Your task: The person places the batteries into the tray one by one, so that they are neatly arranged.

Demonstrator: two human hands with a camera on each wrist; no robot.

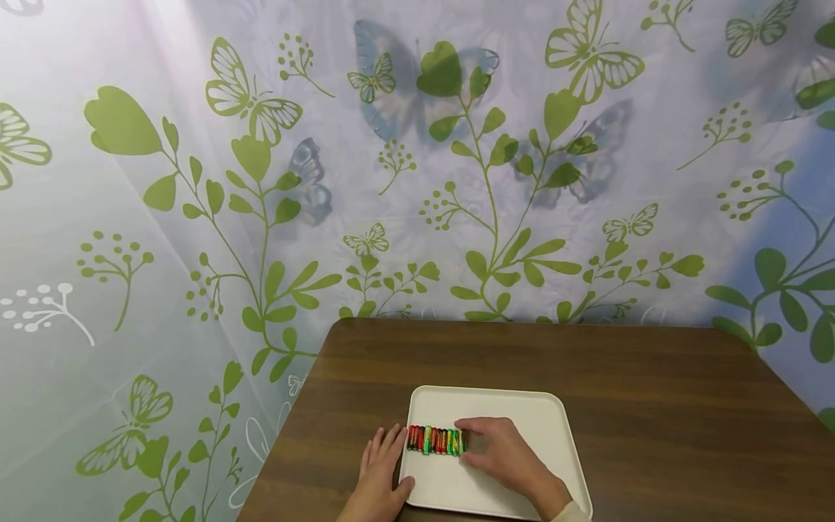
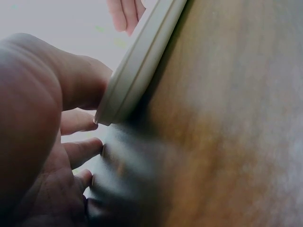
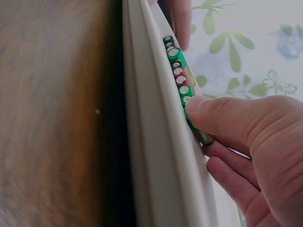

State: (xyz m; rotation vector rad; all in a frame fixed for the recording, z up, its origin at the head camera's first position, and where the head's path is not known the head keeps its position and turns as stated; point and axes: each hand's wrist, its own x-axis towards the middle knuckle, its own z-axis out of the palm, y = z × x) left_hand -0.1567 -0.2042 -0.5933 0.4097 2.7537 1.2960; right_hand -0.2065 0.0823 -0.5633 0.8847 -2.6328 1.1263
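Observation:
Several batteries (image 1: 435, 441), some red and black, some green, lie side by side in a row at the left of a white tray (image 1: 502, 500). My right hand (image 1: 512, 460) is over the tray and pinches a green battery (image 3: 203, 136) at the row's right end, thumb at one end and fingers at the other. In the right wrist view the thumb partly covers this battery. My left hand (image 1: 380, 475) rests at the tray's left edge, its fingers extended and the thumb on the rim. The left wrist view shows that hand beside the tray's side wall.
The tray stands on a brown wooden table (image 1: 652, 420) near its front side. Behind and to the left hangs a curtain (image 1: 404, 217) printed with green leaves and butterflies. The tray has a low raised rim all round.

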